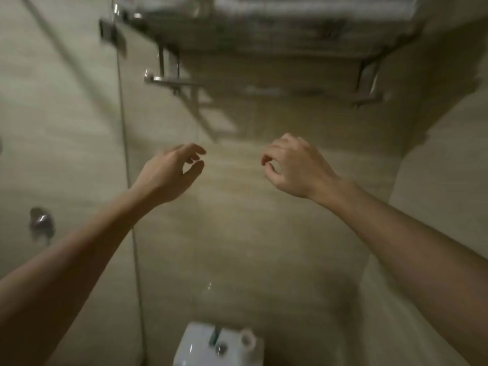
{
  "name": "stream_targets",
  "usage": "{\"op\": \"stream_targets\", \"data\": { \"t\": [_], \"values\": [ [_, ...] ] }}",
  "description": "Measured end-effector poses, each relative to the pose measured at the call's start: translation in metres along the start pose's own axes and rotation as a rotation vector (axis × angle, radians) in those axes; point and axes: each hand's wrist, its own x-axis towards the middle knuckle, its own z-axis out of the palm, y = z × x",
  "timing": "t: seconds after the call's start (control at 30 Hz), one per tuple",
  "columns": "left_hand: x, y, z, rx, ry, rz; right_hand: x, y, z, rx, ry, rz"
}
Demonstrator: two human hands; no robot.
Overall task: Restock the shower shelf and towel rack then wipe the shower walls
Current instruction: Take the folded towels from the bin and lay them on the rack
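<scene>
Head view is blurred, but the main things can be told. High on the tiled wall (237, 220) hangs the rack (264, 43), seen from below. It is a metal shelf of dark parallel bars on two brackets, and a thinner rail (171, 81) runs under it with a shiny end at the left. White towels (303, 6) lie on top of the rack, at the upper edge of the frame; how many I cannot tell.

Both arms are bare and reach up toward the wall, below the rack and apart from it. The left hand (171, 173) has its fingers loosely curled, with the thumb a little away from them, and it holds nothing. The right hand (293, 167) shows its back, its fingers bent down and the thumb close to the forefinger; nothing is seen in it either. The hands are near each other and do not touch.

At the left stands a glass panel (124, 128) with a dark hinge (111, 33). Behind the glass a chrome knob (42, 220) is seen. At the bottom is a white cistern (200, 344) with a small white roll (248, 338) on it.
</scene>
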Motion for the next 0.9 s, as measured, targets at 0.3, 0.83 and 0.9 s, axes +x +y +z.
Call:
{"op": "stream_targets", "data": {
  "t": [0.3, 0.83, 0.9],
  "values": [
    [-0.369, -0.057, 0.089, -0.237, -0.549, -0.787, -0.185, -0.152, 0.186, 0.339, -0.848, 0.028],
    [-0.78, 0.189, 0.046, -0.293, -0.04, -2.472, -0.454, -0.282, 0.316, 0.685, -1.807, -0.026],
    [-0.784, 0.231, 0.049, -0.269, 0.037, -2.56, -0.465, -0.288, 0.324, 0.739, -1.795, -0.027]
  ]
}}
